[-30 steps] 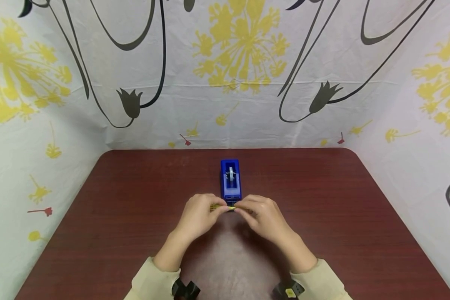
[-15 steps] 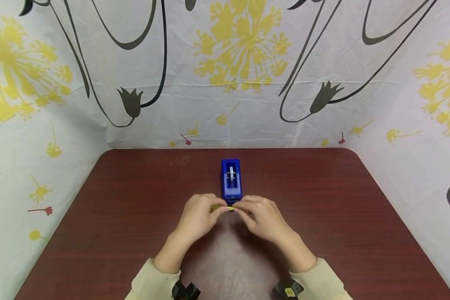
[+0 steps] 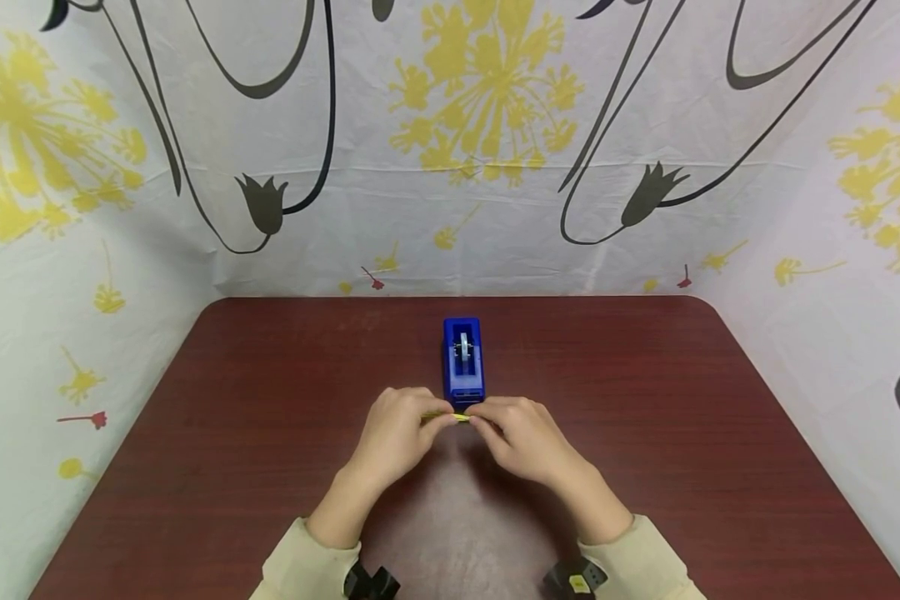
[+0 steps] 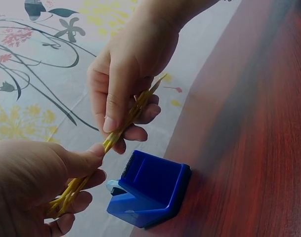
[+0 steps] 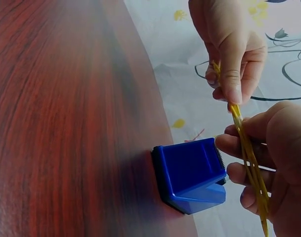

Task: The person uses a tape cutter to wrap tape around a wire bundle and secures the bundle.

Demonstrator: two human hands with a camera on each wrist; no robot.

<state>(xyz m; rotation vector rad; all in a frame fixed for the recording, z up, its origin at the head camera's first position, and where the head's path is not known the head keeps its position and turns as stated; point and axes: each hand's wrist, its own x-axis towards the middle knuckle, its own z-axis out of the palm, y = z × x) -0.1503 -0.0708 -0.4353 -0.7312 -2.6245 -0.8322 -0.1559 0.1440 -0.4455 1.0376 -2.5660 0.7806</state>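
Both hands hold a thin bundle of yellow rubber bands (image 4: 137,107), stretched lengthwise between them just in front of a blue tape dispenser (image 3: 465,385). My left hand (image 3: 399,429) pinches one part of it between thumb and fingers, with looped strands showing by its fingers in the left wrist view. The right hand (image 3: 528,435) pinches the other part, thumb on one side and fingers behind. Between the fingertips a short length with a shiny, clear-looking patch (image 5: 237,119) shows. The dispenser stands on the table with its toothed cutting edge (image 4: 128,164) toward the hands.
A roll of clear tape (image 3: 464,346) sits in the dispenser. Beneath is a dark red-brown wooden table (image 3: 307,350) with rounded far corners. A white cloth (image 3: 450,267) with yellow and grey flower prints hangs round the back and sides.
Both hands stay in nearly the same place, holding the rubber bands. The right hand's fingers have shifted slightly, its knuckles a little lower. The dispenser stays put.
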